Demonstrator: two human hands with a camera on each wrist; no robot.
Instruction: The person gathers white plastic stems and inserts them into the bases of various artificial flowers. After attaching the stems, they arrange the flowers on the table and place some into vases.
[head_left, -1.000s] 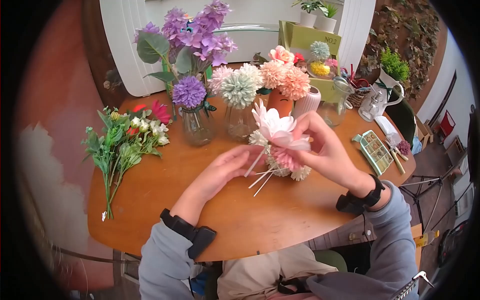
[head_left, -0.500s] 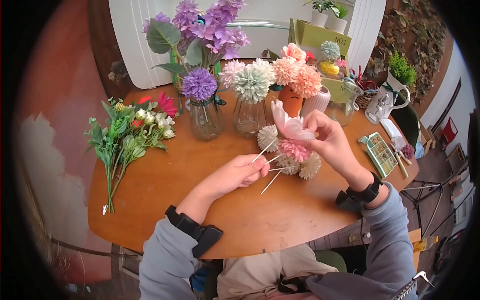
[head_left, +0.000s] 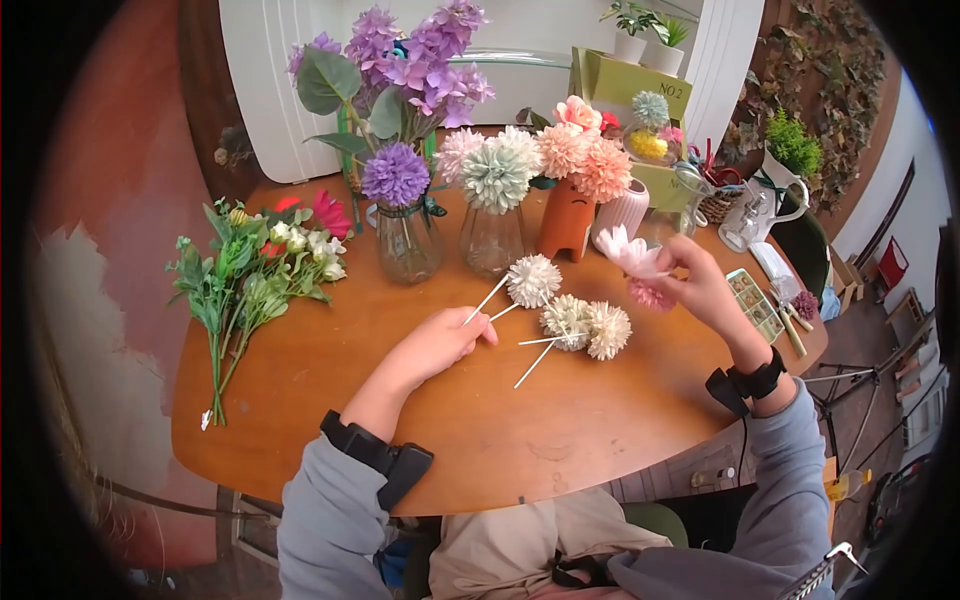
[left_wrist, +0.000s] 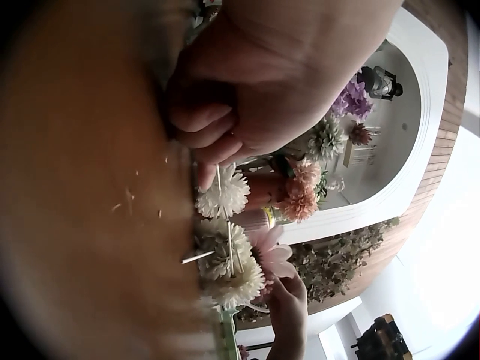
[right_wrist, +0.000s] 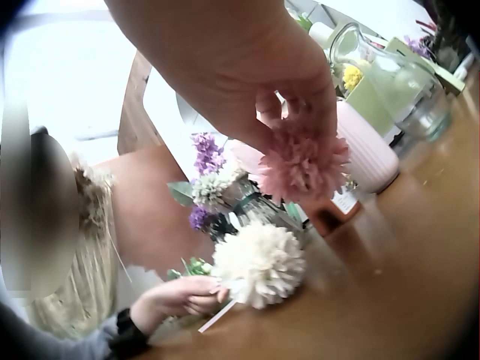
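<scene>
My left hand (head_left: 440,345) has curled fingers gripping a thin white stem (head_left: 487,298). Just beyond its fingertips is a cream pompom flower (head_left: 533,280), with a second stem running towards it. To the right, my right hand (head_left: 695,285) pinches a pale pink flower (head_left: 630,253) with broad petals. A deeper pink pompom flower (right_wrist: 304,165) hangs under that hand, close below the pale petals. Between the hands, two more cream flowers (head_left: 608,330) lie on the table, their white stems pointing left. In the left wrist view, the folded fingers (left_wrist: 202,124) hide part of the stem.
A bunch of artificial flowers (head_left: 260,270) lies at the left. Behind the hands stand glass vases (head_left: 408,245) with flowers, an orange figure (head_left: 566,222) and a pink ribbed vase (head_left: 620,212). A compartment box (head_left: 757,305) and tools lie at the right of the wooden table (head_left: 400,460).
My right hand has moved right with the pale pink and deeper pink flowers, away from the cream ones. My left hand has closed on a stem and shifted slightly left.
</scene>
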